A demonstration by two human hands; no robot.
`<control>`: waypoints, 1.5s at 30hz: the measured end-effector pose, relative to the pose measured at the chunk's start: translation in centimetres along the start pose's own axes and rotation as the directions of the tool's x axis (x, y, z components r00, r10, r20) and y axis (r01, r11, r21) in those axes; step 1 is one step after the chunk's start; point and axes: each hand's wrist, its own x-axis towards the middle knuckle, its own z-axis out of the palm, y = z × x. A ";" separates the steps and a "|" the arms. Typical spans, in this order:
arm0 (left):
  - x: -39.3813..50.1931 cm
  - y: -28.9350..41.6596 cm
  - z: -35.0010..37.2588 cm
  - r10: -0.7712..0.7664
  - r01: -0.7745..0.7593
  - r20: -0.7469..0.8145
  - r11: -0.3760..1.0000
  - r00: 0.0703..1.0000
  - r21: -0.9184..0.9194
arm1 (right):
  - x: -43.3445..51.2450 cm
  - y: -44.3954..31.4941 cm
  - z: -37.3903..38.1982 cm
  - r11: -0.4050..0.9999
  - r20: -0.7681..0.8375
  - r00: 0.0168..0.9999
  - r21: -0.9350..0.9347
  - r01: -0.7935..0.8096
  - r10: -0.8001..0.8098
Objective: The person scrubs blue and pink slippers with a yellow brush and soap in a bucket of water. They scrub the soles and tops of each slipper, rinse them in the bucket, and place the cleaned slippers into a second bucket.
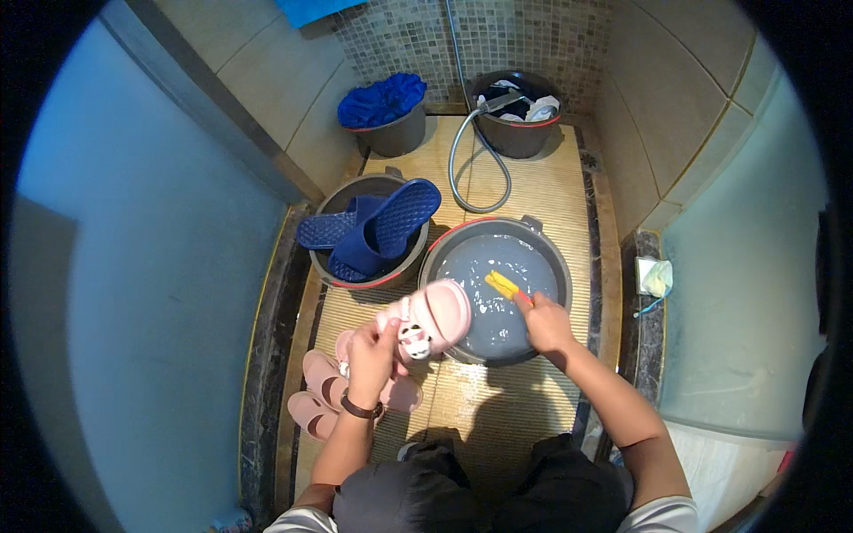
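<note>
My left hand [374,353] grips a pink slipper [446,313] that has panda decorations on its upper. The slipper is tilted beside the near left rim of a grey bucket [432,263] and overlaps that rim in view. Cloudy water [496,333] with patches of foam stands in this bucket. Over the water, my right hand [548,325] holds a brush [504,285] by its red handle; the yellow head points up and left. Whether the brush touches the water I cannot tell. More pink slippers [320,380] lie on the floor by my left forearm, partly hidden by it.
Navy slippers [386,226] rest in and across a second bucket [320,263] to the left. At the back stand a bucket of blue fabric [383,100] and one of clothes [543,108], with a shower head [501,102] on top. Its hose [453,166] loops onto the ribbed floor [566,173].
</note>
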 end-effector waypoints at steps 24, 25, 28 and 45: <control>1.4 -4.1 4.1 0.160 -0.192 -0.140 0.948 0.977 -0.255 | -2.3 -1.1 0.1 0.995 -0.234 0.972 0.080 0.054 -0.034; 1.0 -2.9 4.2 0.149 -0.183 -0.127 0.930 0.981 -0.318 | -2.4 -1.4 0.0 0.996 -0.201 0.977 0.036 0.078 -0.069; 1.0 -2.1 4.8 0.141 -0.144 -0.038 0.909 0.989 -0.392 | -3.5 -2.2 -2.3 0.982 -0.289 0.950 0.113 0.154 -0.116; 3.2 -3.9 6.3 0.178 -0.161 0.034 0.945 0.984 -0.284 | -6.2 3.3 -4.7 0.478 -0.216 0.909 0.878 0.021 0.356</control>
